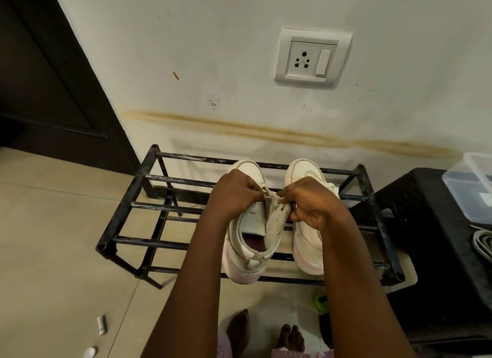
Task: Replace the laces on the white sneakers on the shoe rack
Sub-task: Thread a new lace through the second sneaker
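Stained pale wall behind, and a black shoe rack (127,240) beneath the hands with both white sneakers on its top bars. The left sneaker (247,261) lies directly under both hands, heel toward the person, toe beyond the knuckles. The left hand (237,192) and right hand (311,203) meet over its throat, fingers curled, each pinching a short span of lace (270,196) stretched crosswise between them. The right sneaker (306,171) lies parallel under the right wrist. Both hands are equally near, so the next pull likely runs across the shoe's axis.
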Demonstrator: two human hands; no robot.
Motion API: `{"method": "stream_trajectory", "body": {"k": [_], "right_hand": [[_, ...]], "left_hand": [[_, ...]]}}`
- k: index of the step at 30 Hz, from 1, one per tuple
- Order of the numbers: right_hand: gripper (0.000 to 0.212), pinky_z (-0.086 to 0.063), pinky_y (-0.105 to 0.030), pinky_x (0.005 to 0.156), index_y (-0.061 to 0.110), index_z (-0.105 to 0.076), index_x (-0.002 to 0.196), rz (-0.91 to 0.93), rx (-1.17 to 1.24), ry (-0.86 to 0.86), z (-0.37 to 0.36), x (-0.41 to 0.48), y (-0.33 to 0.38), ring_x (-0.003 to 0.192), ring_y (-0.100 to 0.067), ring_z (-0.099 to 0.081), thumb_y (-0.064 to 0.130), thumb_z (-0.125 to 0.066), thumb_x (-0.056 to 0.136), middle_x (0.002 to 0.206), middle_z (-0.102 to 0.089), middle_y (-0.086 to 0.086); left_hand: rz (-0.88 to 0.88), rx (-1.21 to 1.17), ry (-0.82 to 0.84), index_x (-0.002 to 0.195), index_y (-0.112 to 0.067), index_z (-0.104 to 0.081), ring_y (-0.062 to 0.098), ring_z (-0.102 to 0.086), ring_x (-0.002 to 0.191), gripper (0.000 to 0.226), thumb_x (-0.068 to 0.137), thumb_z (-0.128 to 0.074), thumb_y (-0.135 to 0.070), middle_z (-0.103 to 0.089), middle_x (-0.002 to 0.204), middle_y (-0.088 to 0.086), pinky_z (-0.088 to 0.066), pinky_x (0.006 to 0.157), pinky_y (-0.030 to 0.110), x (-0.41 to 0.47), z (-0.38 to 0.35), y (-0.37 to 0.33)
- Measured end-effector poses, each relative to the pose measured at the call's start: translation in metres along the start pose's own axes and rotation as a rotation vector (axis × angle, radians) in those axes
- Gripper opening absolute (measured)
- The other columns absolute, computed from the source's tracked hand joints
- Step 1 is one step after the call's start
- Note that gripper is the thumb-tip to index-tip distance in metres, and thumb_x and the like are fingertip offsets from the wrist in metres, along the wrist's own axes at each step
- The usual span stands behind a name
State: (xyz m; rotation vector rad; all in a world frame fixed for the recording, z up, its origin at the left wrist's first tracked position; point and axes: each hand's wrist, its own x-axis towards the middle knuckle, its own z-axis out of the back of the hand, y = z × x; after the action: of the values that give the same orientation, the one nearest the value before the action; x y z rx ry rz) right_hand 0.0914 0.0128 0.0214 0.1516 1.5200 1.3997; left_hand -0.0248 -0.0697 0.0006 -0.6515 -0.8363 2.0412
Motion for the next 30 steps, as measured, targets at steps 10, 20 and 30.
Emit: {"method": "stream_trajectory", "body": {"k": [10,20,30], "right_hand": [[0.021,-0.054,-0.039,0.068,-0.019,-0.056,0.105,0.007,0.002,-0.015,0.001,0.003,-0.001,0.065,-0.024,-0.06,-0.015,-0.047,0.086,0.077,-0.056,-0.02],[0.029,-0.056,-0.044,0.076,0.012,-0.061,0.066,0.048,-0.019,-0.029,-0.022,0.01,-0.01,0.081,-0.027,-0.061,-0.005,-0.055,0.089,0.075,-0.06,-0.009],[0.02,-0.052,-0.045,0.086,-0.007,-0.067,0.095,0.251,-0.357,-0.258,-0.024,0.007,-0.002,0.089,-0.033,-0.061,0.003,-0.052,0.087,0.099,-0.067,-0.024]], "left_hand": [[0.001,0.102,-0.029,0.084,-0.013,-0.077,0.022,-0.063,0.081,0.014,0.08,-0.066,-0.02,-0.071,0.082,0.009,-0.041,0.065,0.026,0.002,-0.008,0.0],[-0.005,0.076,0.057,0.093,-0.016,-0.076,0.003,-0.051,0.068,0.016,0.082,-0.068,-0.025,-0.069,0.082,-0.001,-0.037,0.057,0.015,0.007,0.011,0.017],[0.042,0.046,0.116,0.087,-0.017,-0.068,0.015,-0.055,0.086,0.014,0.08,-0.07,-0.029,-0.063,0.092,0.002,-0.042,0.067,0.026,0.011,0.017,0.023]]}}
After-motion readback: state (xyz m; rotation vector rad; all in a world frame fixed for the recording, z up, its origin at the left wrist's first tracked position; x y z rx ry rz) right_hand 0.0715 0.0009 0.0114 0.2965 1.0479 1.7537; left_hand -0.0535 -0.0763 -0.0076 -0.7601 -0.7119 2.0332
